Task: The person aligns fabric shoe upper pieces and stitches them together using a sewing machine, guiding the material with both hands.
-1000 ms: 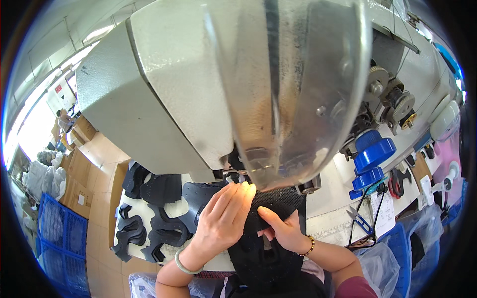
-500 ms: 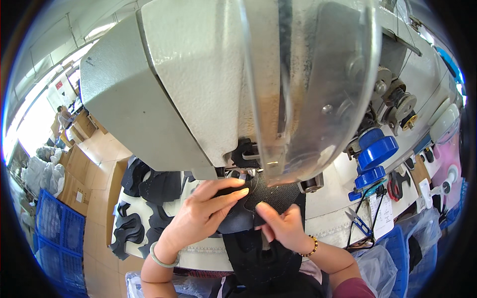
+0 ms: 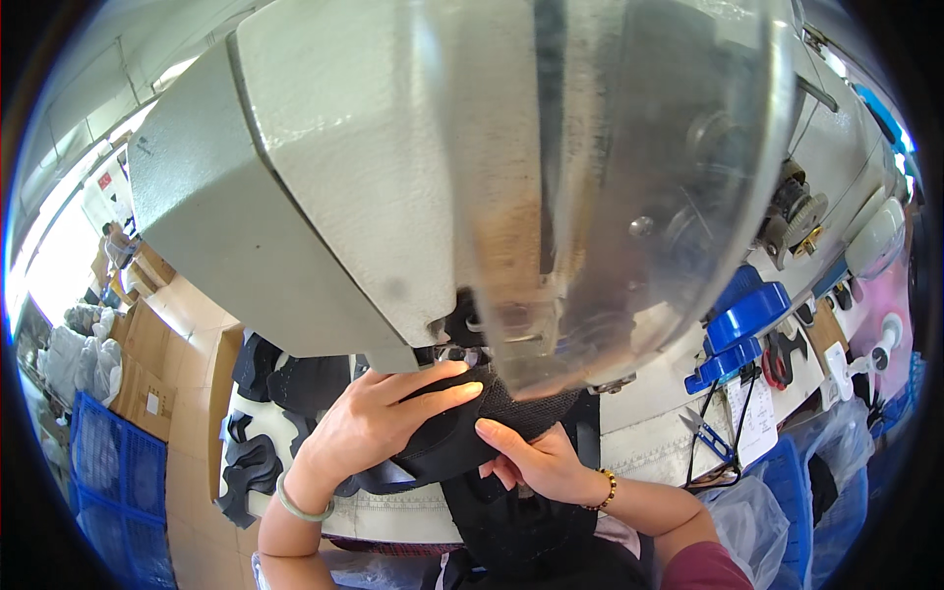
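A black shoe-upper-like piece with mesh fabric (image 3: 536,415) lies under the sewing machine's head (image 3: 344,197). My left hand (image 3: 379,423) rests on its left side, fingers stretched out flat and pressing near the needle area; its thumb is not clearly seen. My right hand (image 3: 539,464) pinches the near edge of the piece, thumb on top and fingers curled beneath. The needle area is partly hidden by my left fingertips and a clear plastic shield (image 3: 610,197). More black material (image 3: 506,516) hangs over the table's front edge towards me.
Several cut black pieces (image 3: 251,467) lie on the table's left. At right are blue thread snips (image 3: 708,438), red-handled scissors (image 3: 780,359), a paper slip (image 3: 752,423) and blue knobs (image 3: 747,310). Blue crates (image 3: 118,452) stand on the floor at left.
The black piece has turned and bunched up, its mesh part now partly behind the shield. Both hands have shifted slightly left with it, and my view has moved closer to the machine.
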The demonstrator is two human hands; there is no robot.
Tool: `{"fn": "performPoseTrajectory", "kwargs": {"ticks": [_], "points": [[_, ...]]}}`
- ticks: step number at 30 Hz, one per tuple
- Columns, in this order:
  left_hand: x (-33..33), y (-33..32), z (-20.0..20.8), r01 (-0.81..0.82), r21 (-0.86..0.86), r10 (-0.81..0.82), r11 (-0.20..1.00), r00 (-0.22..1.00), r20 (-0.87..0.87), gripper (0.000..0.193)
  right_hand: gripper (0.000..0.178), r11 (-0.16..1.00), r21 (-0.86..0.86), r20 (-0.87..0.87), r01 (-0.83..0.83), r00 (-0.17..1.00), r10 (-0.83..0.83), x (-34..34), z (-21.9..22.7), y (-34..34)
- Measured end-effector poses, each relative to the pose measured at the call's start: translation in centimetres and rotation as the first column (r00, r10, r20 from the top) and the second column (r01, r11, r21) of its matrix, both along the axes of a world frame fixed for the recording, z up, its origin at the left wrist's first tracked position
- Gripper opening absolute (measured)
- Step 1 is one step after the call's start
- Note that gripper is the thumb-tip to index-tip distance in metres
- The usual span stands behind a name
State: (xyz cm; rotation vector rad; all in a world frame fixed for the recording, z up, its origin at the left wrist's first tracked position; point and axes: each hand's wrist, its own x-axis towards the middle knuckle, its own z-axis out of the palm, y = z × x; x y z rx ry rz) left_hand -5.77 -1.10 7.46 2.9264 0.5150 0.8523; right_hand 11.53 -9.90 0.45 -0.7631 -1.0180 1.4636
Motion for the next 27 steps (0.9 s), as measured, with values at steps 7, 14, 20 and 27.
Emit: {"fn": "performPoseTrajectory", "kwargs": {"ticks": [7, 14, 20, 27], "points": [[0.4, -0.7, 0.7, -0.074, -0.021, 0.073, 0.997, 0.997, -0.023, 0.036, 0.03, 0.999, -0.01, 0.084, 0.042, 0.996, -0.041, 0.6, 0.2, 0.1], [0.7, -0.5, 0.3, -0.055, 0.049, 0.056, 0.997, 0.998, -0.024, 0.046, 0.033, 0.998, -0.031, 0.073, 0.057, 0.996, -0.054, 1.1, 0.4, 0.1], [1.4, -1.0, 0.3, -0.058, -0.037, 0.059, 0.998, 0.998, 0.028, 0.038, 0.034, 0.977, -0.215, 0.182, -0.01, 0.982, 0.05, 0.7, 1.3, -1.5], [1.9, -2.2, 0.4, -0.102, 0.061, 0.103, 0.993, 0.995, -0.015, 0.04, 0.033, 0.99, -0.14, 0.117, -0.009, 0.993, 0.026, -0.2, 1.1, -2.3]]}}
